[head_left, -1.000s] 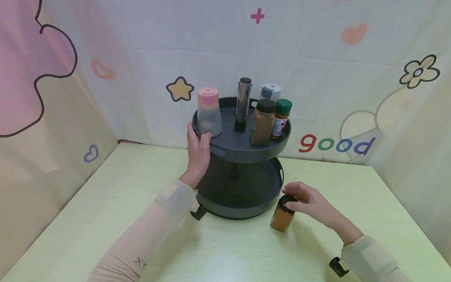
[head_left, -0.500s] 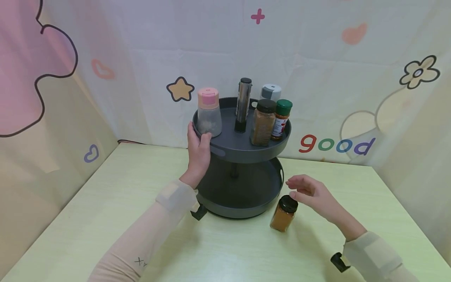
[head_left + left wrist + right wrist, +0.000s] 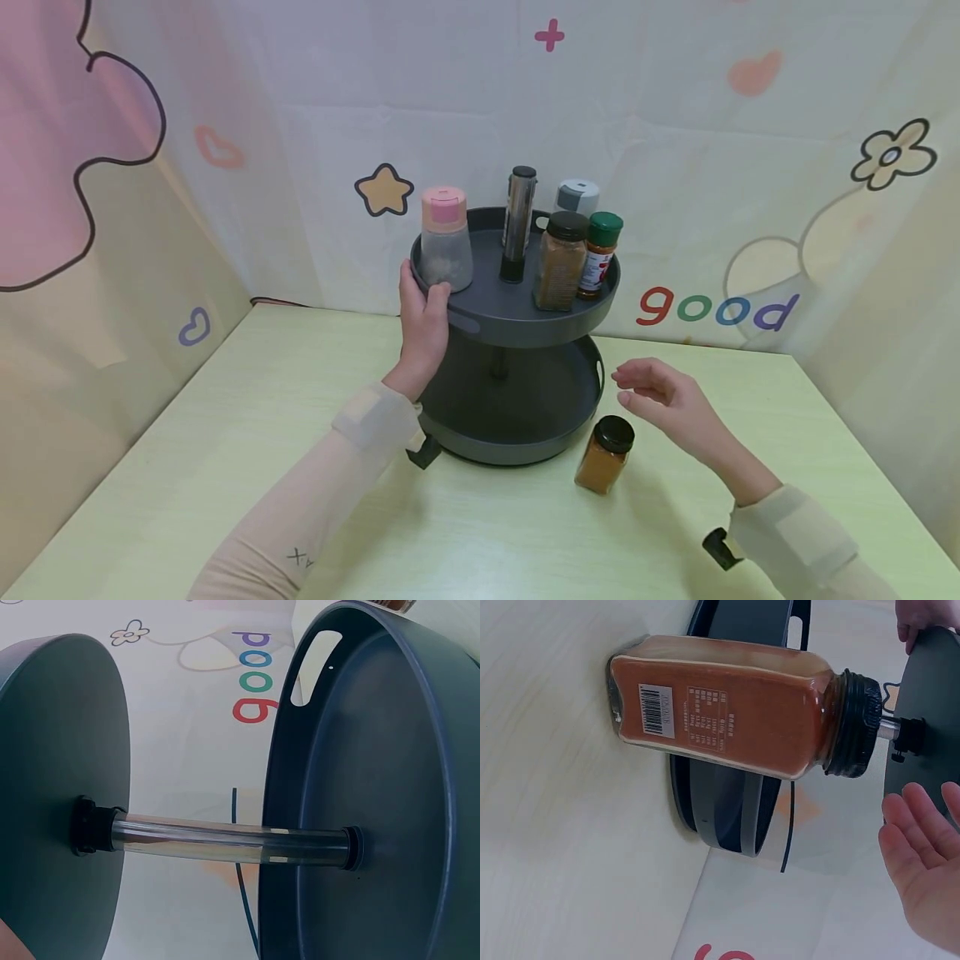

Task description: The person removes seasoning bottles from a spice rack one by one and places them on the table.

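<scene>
I should steady the upper tray [image 3: 525,332], gripped by my left hand [image 3: 423,329], and move my right hand [image 3: 666,402], loosely bent and holding nothing, without knocking the nearby jar [image 3: 600,467] standing on the table [image 3: 285,392].

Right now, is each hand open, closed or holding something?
Left hand: holding the upper tray by its rim.
Right hand: open, holding nothing.

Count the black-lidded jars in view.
2: one jar on the table, beside the lower tray; another jar on the upper tray, next to the green-capped bottle. More could be hidden behind these.
</scene>
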A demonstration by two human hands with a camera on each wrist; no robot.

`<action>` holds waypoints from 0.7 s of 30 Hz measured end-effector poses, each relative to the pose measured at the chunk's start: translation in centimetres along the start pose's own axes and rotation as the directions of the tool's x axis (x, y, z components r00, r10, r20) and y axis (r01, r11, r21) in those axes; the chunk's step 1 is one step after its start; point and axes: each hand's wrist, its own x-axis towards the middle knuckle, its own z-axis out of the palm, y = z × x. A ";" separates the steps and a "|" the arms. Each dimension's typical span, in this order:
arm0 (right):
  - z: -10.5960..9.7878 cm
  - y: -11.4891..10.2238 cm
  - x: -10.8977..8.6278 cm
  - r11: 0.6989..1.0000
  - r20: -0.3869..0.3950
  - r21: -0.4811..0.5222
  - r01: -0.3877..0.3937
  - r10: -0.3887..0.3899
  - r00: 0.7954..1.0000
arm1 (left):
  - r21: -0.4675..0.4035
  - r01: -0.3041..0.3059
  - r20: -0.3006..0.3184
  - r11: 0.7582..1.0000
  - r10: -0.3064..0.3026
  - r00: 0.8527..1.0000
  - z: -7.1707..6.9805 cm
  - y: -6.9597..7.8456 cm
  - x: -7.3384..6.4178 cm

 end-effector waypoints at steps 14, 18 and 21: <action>-0.4 -2.1 0.9 0.998 -0.068 -0.051 0.029 -0.033 0.997 | 0.008 0.006 -0.001 1.000 -0.006 1.000 0.0 0.0 0.0; -0.7 -2.8 1.1 0.998 -0.093 -0.051 0.048 -0.052 0.994 | 0.004 0.005 0.000 1.000 -0.005 1.000 0.0 0.0 0.0; -0.8 -3.2 1.3 0.996 -0.120 -0.042 0.078 -0.083 0.989 | 0.004 0.006 -0.001 1.000 -0.006 1.000 0.0 0.0 0.0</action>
